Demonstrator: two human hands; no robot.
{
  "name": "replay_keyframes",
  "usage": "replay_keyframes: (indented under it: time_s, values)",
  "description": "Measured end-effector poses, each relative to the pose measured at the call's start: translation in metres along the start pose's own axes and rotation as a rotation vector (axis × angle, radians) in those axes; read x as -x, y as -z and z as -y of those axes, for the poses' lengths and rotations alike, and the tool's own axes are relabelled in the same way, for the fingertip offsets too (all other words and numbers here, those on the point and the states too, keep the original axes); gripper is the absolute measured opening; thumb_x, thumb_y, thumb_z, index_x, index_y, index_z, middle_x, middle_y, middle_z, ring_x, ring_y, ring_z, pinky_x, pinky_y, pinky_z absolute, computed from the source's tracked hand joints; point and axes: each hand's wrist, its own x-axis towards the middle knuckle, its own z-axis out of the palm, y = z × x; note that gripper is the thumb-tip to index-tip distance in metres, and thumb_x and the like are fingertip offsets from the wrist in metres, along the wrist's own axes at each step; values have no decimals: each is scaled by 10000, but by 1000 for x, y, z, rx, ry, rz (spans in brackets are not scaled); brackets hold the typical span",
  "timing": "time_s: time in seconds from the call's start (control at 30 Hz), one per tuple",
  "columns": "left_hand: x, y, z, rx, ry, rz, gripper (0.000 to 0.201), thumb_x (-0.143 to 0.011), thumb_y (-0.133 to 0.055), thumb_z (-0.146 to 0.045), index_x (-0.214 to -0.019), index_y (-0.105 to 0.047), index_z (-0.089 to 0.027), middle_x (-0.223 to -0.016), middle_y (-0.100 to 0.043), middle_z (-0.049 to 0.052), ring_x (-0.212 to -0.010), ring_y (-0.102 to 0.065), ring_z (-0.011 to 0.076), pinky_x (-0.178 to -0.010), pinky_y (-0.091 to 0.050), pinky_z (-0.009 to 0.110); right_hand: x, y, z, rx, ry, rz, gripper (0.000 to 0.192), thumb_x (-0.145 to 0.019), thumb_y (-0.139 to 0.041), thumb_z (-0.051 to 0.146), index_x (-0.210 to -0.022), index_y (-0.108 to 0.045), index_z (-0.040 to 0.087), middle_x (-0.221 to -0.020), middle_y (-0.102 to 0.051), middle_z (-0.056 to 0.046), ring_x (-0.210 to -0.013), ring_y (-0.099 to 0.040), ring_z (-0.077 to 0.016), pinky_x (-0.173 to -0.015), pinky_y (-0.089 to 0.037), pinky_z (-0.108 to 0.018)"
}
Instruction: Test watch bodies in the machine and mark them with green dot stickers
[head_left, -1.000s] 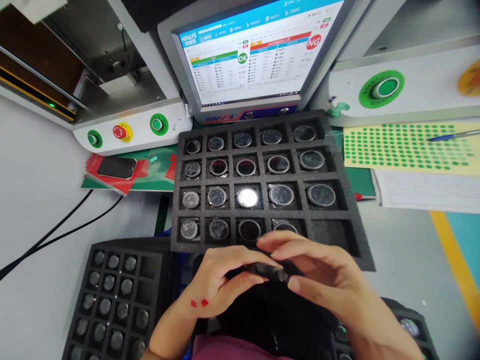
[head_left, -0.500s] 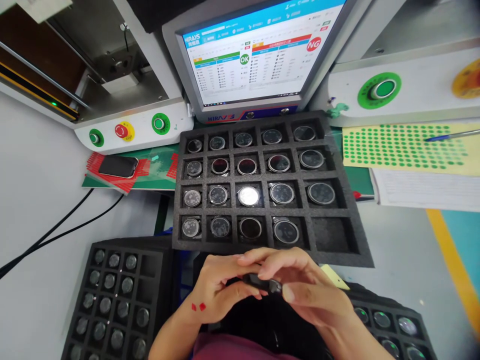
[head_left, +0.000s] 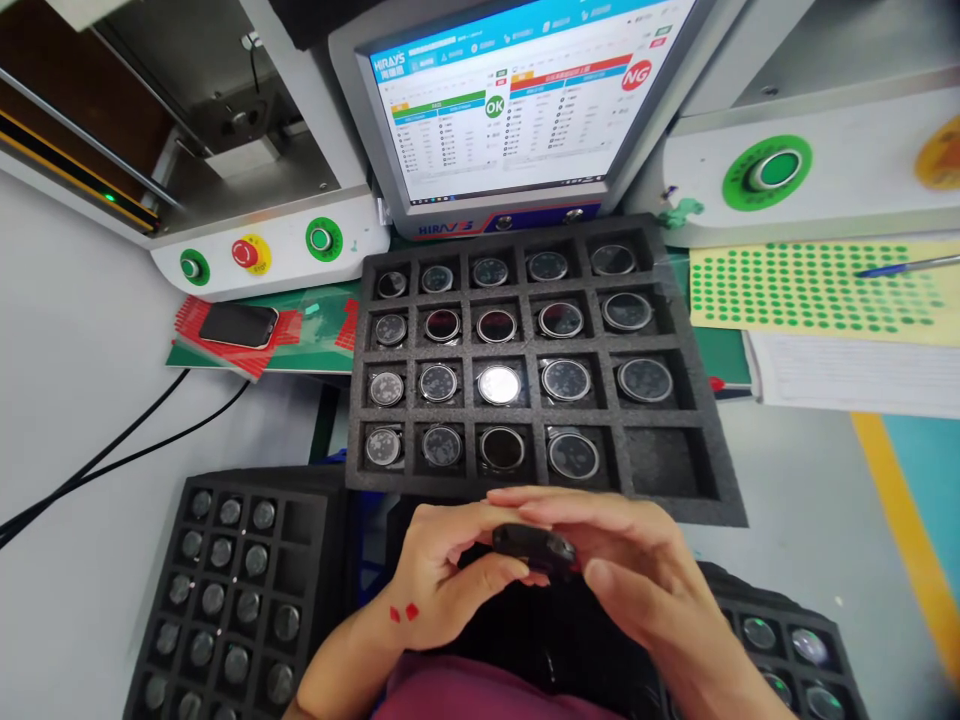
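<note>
Your left hand (head_left: 442, 580) and right hand (head_left: 637, 575) both pinch one small dark round part (head_left: 534, 545) by its edges, fingertips only, likely keeping the face clean. Just beyond your fingers sits the foam tray (head_left: 679, 505): round parts in separate pockets, nearest-right pocket (head_left: 664, 462) bare. Further past it, the monitor (head_left: 517, 100) shows OK and NG marks.

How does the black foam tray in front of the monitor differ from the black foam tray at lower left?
The black foam tray in front of the monitor has larger cells, one empty at its near right corner. The black foam tray at lower left has smaller cells and several empty ones. Both hold round watch cases.
</note>
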Motion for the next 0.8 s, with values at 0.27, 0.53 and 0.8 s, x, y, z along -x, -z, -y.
replay_keyframes:
  time_s: [0.27,0.53,0.8]
  values:
    - [1,-1,-4,-96,-110,41,207,-937,-577,-277,-1074,-693,-176,-834,-769,54,-762,-726,148,-737,-559,205,8,-7,13,456,242,-125,423,-790,-597,55,-1109,-709,309,-1070,-726,-33,-937,-718,-207,-817,-609,-301]
    - [6,-1,-5,-270,-185,-22,197,-936,-578,-308,-1057,-690,-201,-783,-742,33,-703,-689,133,-691,-542,192,8,-10,14,487,252,-111,427,-845,-540,66,-1167,-680,308,-1088,-721,-36,-973,-708,-212,-814,-614,-315]
    - [-3,-7,-7,-329,-352,-22,227,-964,-511,-254,-1142,-633,-182,-856,-762,54,-741,-715,146,-698,-569,206,6,-4,11,242,175,-35,277,-920,-574,257,-1150,-683,365,-1107,-720,-10,-1030,-683,-175,-896,-565,-296]
